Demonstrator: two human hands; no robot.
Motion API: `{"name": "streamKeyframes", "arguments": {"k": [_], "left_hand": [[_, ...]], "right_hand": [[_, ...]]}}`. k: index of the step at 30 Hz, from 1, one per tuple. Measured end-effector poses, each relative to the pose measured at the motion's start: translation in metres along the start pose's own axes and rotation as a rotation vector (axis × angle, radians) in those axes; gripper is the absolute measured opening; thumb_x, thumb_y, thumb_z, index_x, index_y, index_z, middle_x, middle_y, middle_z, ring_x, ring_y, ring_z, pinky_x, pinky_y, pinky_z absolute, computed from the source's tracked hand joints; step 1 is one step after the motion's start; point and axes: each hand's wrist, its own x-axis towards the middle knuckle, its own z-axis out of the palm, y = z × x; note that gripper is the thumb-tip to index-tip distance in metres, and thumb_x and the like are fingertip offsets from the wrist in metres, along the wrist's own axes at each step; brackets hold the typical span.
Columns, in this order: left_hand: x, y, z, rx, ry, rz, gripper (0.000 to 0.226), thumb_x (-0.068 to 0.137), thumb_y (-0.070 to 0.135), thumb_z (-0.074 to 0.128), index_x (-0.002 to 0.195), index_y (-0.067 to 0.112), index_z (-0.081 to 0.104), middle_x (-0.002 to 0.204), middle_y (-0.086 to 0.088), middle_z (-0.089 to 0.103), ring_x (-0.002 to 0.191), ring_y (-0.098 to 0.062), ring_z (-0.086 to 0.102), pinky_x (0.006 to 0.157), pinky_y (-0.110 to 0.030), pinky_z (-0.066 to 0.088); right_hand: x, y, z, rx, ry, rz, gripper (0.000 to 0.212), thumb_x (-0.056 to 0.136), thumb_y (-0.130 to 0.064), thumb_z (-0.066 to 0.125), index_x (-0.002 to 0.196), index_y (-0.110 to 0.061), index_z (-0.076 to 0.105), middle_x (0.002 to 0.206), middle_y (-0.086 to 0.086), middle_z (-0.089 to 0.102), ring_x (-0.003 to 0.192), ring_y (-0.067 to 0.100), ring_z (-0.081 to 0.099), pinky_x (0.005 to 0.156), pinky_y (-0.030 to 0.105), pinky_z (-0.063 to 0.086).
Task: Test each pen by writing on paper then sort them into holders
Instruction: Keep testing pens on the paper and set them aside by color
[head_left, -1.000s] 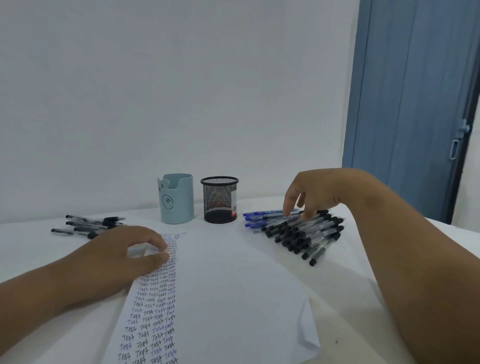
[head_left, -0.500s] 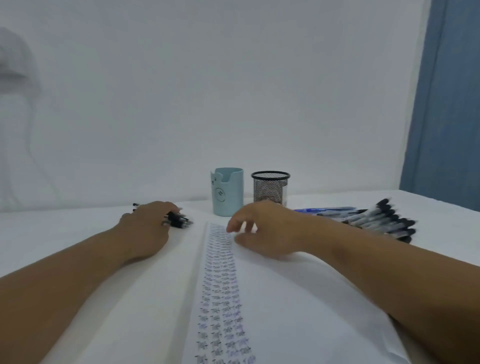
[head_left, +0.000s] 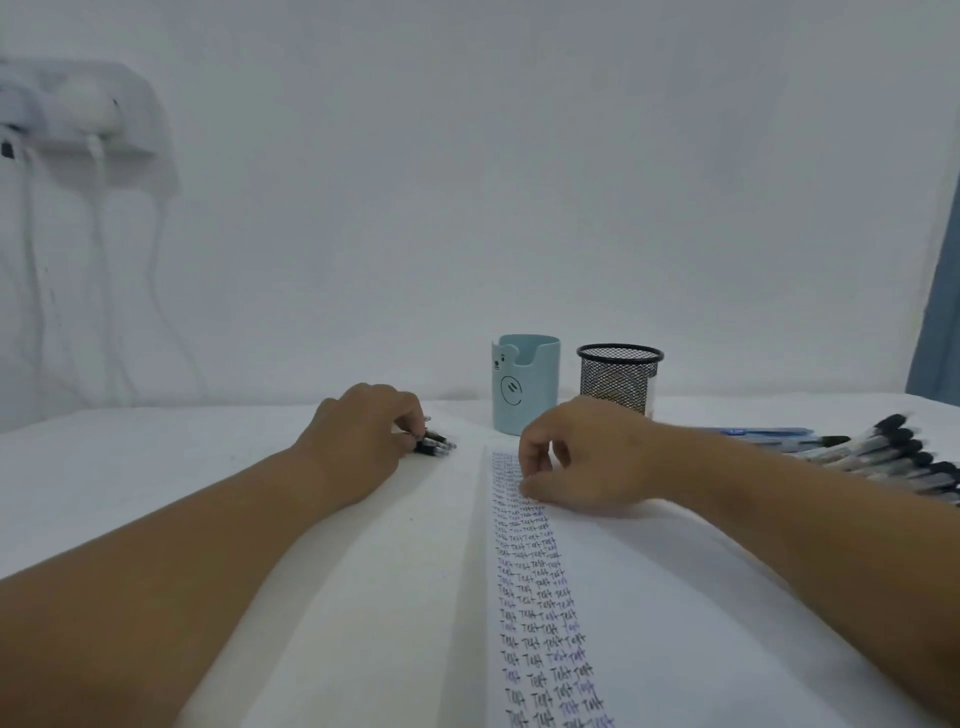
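paper: white sheet (head_left: 675, 597) lies flat on the table (head_left: 130, 467), long edge running away from the camera; columns of small "Test" words (head_left: 535, 582) fill a strip down its left part, black and blue ink mixed
testing done: judging by the many written rows, a lot of pens have already been tried (exact count unreadable)
holders: light blue cup with a face (head_left: 524, 384) and black mesh cup (head_left: 619, 382) stand side by side past the far end of the paper; no pen sticks out above either rim, so sorting into them looks not started, or barely (insides are hidden)
left pile: a few dark pens (head_left: 435, 443) lie left of the paper, near the blue cup
left hand: left hand (head_left: 363, 436) sits on that small pile, fingers curled down onto the pens; looks like it grips or gathers them, but which pen, or how many, I cannot tell
right pile: a big row of black-capped pens (head_left: 904, 457) lies at the far right, with some blue pens (head_left: 753, 432) just behind them, all well apart from the holders
right hand: right hand (head_left: 576, 457) rests on the top of the written strip, fingers loosely curled, thumb tip on the paper, holding nothing visible
left to do: the whole right pile looks unsorted (tested or not, cannot tell); every pen in view has yet to go into a holder
stage guess: between pens, left hand picking from the small pile
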Motion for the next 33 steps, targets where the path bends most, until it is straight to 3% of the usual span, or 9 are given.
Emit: {"name": "streamKeyframes", "arguments": {"k": [4,7,9,14,17,21,26,31,33], "left_hand": [[0.002,0.012,-0.009,-0.194,0.250,0.055,0.027,0.092,0.001,0.061,0.084,0.027,0.061,0.086,0.010,0.065,0.082,-0.019,0.060,0.080,-0.035,0.051],[-0.002,0.036,-0.026,-0.521,0.543,0.013,0.025,0.095,0.001,0.059,0.096,0.026,0.063,0.088,0.009,0.065,0.074,-0.009,0.060,0.065,-0.018,0.050],[-0.002,0.050,-0.033,-0.785,0.651,-0.091,0.023,0.099,0.004,0.057,0.101,0.026,0.064,0.092,0.006,0.065,0.072,-0.003,0.064,0.068,-0.016,0.052],[-0.009,0.072,-0.029,-1.533,0.514,-0.431,0.010,0.096,-0.001,0.061,0.090,0.007,0.062,0.101,-0.011,0.067,0.076,-0.016,0.073,0.078,-0.020,0.060],[-0.019,0.075,-0.013,-1.361,0.270,-0.429,0.007,0.092,-0.002,0.065,0.087,0.003,0.065,0.087,-0.014,0.074,0.076,-0.021,0.074,0.079,-0.028,0.062],[-0.028,0.082,-0.004,-0.993,0.119,-0.323,0.004,0.087,0.002,0.074,0.089,0.003,0.070,0.084,-0.014,0.077,0.079,-0.023,0.076,0.071,-0.029,0.061],[-0.029,0.082,0.002,-0.918,0.106,-0.318,0.005,0.087,0.006,0.076,0.083,0.007,0.073,0.079,-0.011,0.077,0.078,-0.024,0.070,0.092,-0.048,0.056],[-0.027,0.084,0.004,-0.905,0.118,-0.262,0.006,0.085,0.016,0.079,0.081,0.015,0.074,0.082,-0.008,0.077,0.069,-0.011,0.059,0.075,-0.030,0.045],[-0.025,0.083,0.006,-0.875,0.098,-0.199,0.007,0.085,0.021,0.079,0.089,0.019,0.074,0.084,-0.002,0.077,0.064,-0.002,0.059,0.070,-0.026,0.041]], "right_hand": [[-0.010,0.010,0.017,0.040,0.186,-0.075,0.011,0.087,-0.036,0.068,0.081,-0.027,0.071,0.079,-0.019,0.067,0.073,-0.002,0.057,0.067,0.015,0.040],[-0.011,0.010,0.016,0.058,0.291,-0.104,0.012,0.088,-0.030,0.066,0.079,-0.026,0.071,0.073,-0.020,0.065,0.072,0.000,0.059,0.068,0.019,0.044],[-0.009,0.007,0.014,0.158,0.358,-0.082,0.017,0.091,-0.030,0.065,0.077,-0.024,0.071,0.068,-0.018,0.062,0.066,0.004,0.058,0.066,0.023,0.046],[-0.009,-0.016,0.015,0.936,0.277,0.109,0.032,0.106,-0.033,0.047,0.107,-0.013,0.071,0.074,0.006,0.067,0.062,0.015,0.055,0.051,0.029,0.043],[-0.007,-0.024,0.003,1.375,0.352,0.229,0.050,0.107,-0.048,0.028,0.121,-0.013,0.060,0.074,0.013,0.066,0.056,0.023,0.055,0.045,0.027,0.040],[-0.008,-0.019,-0.014,1.649,0.304,0.291,0.068,0.104,-0.061,0.022,0.114,-0.013,0.068,0.068,0.009,0.056,0.050,0.020,0.048,0.046,0.024,0.034],[-0.010,-0.010,-0.016,1.714,0.254,0.283,0.048,0.101,-0.044,0.037,0.100,-0.008,0.069,0.069,0.008,0.055,0.054,0.021,0.054,0.044,0.023,0.039],[-0.007,-0.011,-0.012,1.618,0.217,0.234,0.069,0.080,-0.074,0.051,0.099,-0.009,0.066,0.069,0.007,0.057,0.058,0.024,0.054,0.048,0.026,0.037],[-0.003,-0.012,-0.009,1.429,0.272,0.228,0.044,0.078,-0.052,0.072,0.090,-0.011,0.061,0.068,0.004,0.054,0.054,0.017,0.052,0.045,0.024,0.035]]}}
